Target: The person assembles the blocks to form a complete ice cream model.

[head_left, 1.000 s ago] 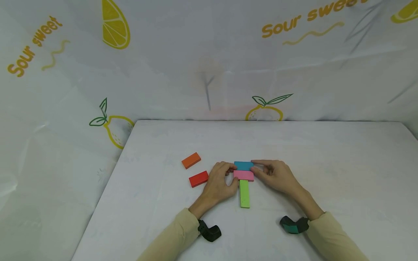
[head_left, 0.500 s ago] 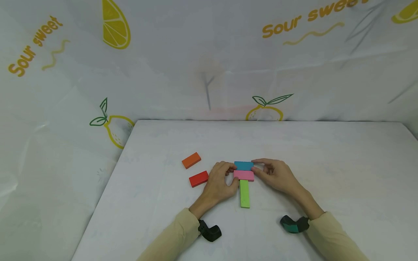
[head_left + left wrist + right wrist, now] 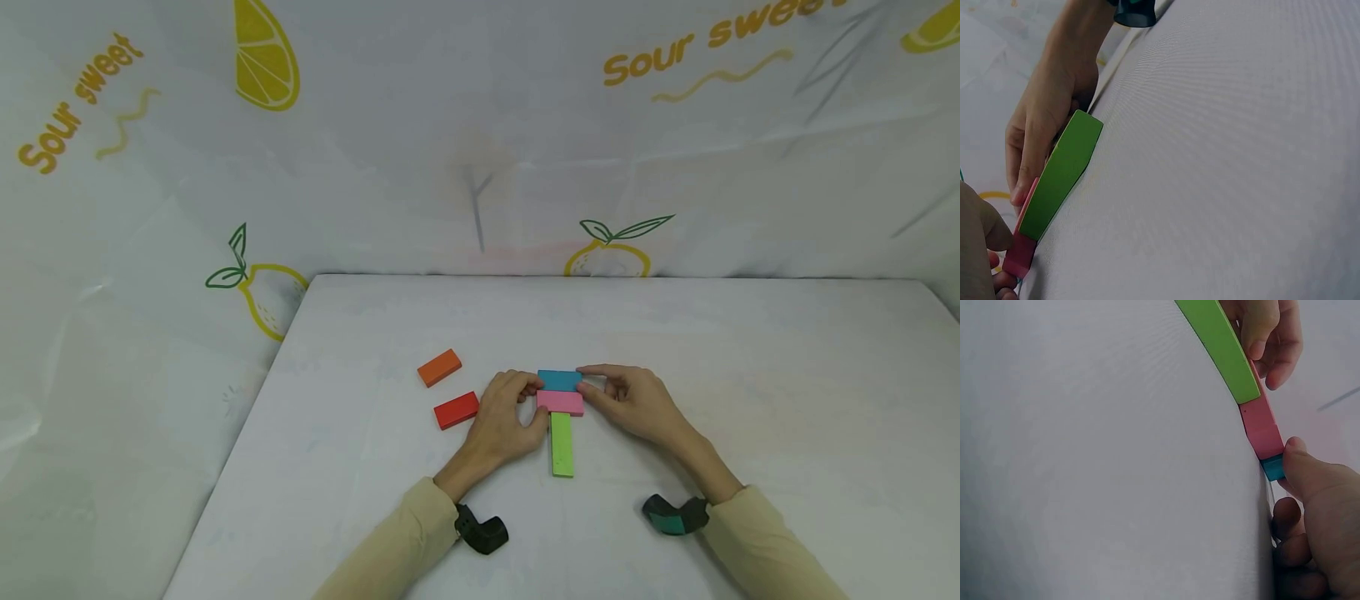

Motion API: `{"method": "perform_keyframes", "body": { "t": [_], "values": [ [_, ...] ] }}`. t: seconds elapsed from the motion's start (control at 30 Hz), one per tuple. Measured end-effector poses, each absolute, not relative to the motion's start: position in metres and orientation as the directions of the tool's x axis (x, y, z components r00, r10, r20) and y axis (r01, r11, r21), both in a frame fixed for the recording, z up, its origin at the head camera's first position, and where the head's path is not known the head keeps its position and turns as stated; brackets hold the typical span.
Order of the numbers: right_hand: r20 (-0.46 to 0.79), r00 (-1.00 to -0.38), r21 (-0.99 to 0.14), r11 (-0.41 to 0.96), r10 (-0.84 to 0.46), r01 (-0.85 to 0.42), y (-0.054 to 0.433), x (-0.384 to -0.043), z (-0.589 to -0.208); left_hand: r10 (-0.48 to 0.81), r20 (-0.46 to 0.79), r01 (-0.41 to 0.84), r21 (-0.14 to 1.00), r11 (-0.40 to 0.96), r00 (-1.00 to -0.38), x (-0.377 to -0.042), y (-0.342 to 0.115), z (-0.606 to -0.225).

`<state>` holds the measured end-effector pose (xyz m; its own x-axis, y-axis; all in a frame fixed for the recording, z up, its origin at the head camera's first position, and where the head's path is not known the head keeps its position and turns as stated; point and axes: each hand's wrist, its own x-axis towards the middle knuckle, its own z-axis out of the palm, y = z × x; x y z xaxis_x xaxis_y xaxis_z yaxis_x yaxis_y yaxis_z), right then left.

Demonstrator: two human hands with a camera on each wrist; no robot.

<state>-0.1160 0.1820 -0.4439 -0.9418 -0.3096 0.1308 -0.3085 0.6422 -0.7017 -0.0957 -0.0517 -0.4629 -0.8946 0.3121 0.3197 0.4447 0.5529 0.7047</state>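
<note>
Three met mid-frame: green block (image 3: 562,446), pink block (image 3: 561,404) (left hand (image 3: 500,421) pinching), blue block (image 3: 559,381) (right hand (image 3: 633,406) pinching); orange block (image 3: 439,367), red block (image 3: 455,410) lay unjoined, centre-left.

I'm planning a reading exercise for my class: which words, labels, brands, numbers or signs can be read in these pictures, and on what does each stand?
"Sour sweet": white backdrop, left side of the head view.
"Sour sweet": same backdrop, upper right, its end at the picture's top edge.
No lettering can be made out on the blue block, pink block, green block, red block or orange block.
</note>
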Motion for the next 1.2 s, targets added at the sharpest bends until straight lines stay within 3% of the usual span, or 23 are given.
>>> {"method": "perform_keyframes", "body": {
  "t": [1.2],
  "values": [
    [0.122,-0.948,-0.709,0.642,-0.295,-0.291,0.1821,-0.1169,-0.4479,0.300,0.328,0.443,0.701,0.559,-0.896,-0.0957,-0.0511,-0.4638]
  ]
}}
